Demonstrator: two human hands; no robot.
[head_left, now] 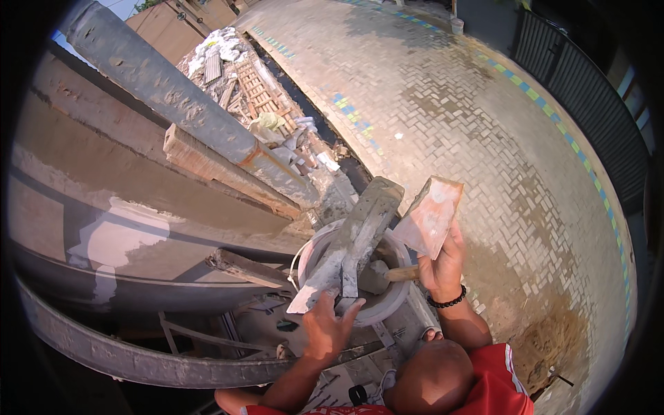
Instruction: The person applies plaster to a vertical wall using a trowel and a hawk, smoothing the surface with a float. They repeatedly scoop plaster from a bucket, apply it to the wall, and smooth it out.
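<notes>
My right hand (445, 261) is closed on the lower edge of a flat tile piece (430, 216), whitish with pinkish-orange stains, held up at a tilt. My left hand (328, 324) grips the near end of a long grey, mortar-coated board (366, 218); its thumb is to the right and some fingers are hidden. The board slants across a round, pale bucket (395, 304). Inside the bucket, partly covered by the board, lies a trowel with a grey blade (374, 278). Its wooden handle (402, 274) points toward my right hand.
A grey pipe (162, 93) slants down from the upper left beside a wooden beam (225, 169) and a wall. Beyond the bucket, rubble and a slatted wooden piece (259, 90) lie along a dark ditch (297, 86). Brick paving (477, 131) extends right to a dark gate (564, 72).
</notes>
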